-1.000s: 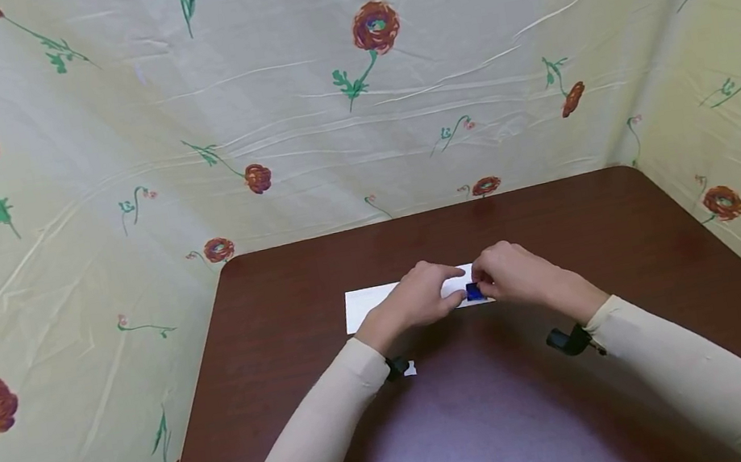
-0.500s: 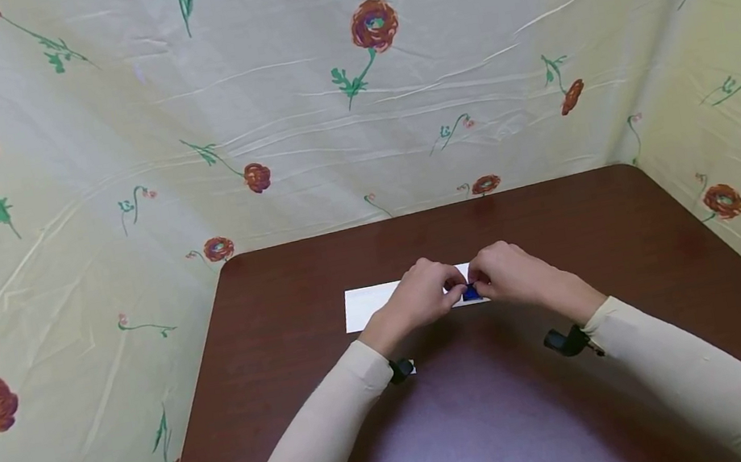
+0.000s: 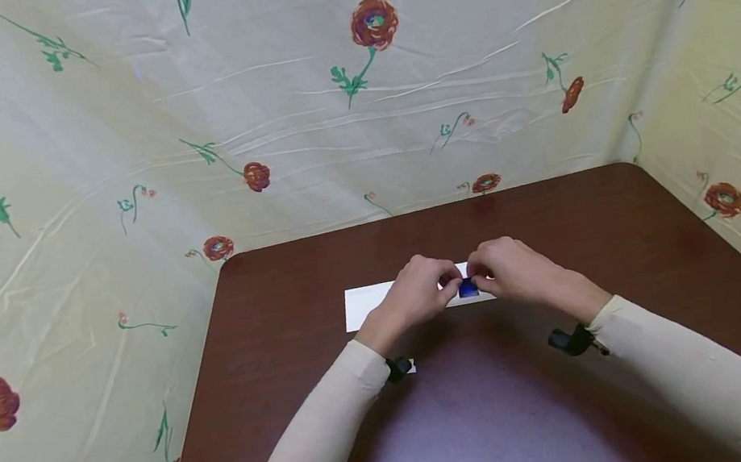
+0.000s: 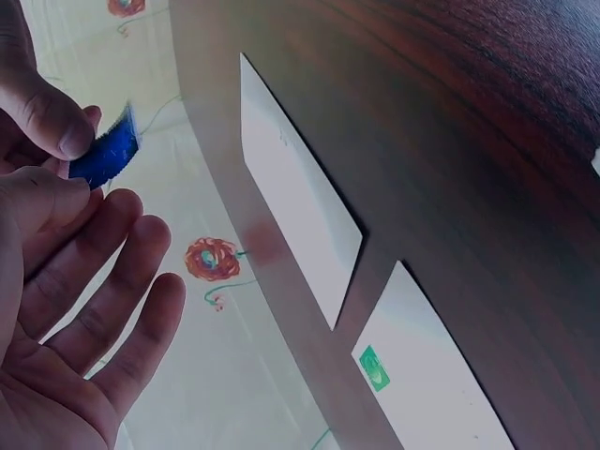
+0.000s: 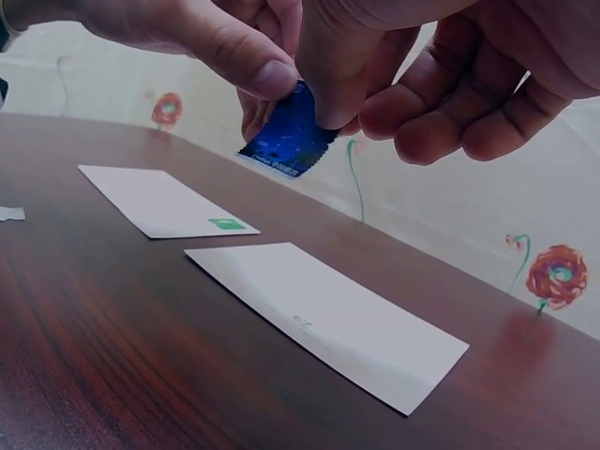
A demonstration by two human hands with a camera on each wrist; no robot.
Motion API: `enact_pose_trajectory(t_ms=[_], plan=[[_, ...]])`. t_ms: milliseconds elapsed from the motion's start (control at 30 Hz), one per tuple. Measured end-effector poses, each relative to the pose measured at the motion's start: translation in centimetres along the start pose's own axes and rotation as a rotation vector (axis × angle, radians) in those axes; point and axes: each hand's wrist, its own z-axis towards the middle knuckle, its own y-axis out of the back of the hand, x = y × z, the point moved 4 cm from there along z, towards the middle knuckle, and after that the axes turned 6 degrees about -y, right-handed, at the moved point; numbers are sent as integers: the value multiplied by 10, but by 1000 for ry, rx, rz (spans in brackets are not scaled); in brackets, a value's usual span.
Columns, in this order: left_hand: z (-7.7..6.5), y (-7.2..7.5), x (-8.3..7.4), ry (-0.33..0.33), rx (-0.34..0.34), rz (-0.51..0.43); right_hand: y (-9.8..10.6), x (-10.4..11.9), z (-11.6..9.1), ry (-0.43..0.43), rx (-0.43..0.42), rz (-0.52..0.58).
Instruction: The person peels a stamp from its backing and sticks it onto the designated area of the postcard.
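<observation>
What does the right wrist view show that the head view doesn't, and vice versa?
Only the right wrist view shows the green rectangle on one white card, and that this lies apart from the second card. Only the head view shows both sleeves and the black device at the right wrist. Both show the left hand and right hand pinching the blue piece, the white scrap, the table and the flowered sheet.

Pale flower-printed sheeting [image 3: 285,73] around a dark reddish-brown table [image 3: 282,319].
</observation>
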Motion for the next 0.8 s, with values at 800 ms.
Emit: enact_pose_trajectory(t_ms=[800], plan=[[-11, 6, 7, 162, -92, -13, -4, 6, -4, 31, -32, 55]])
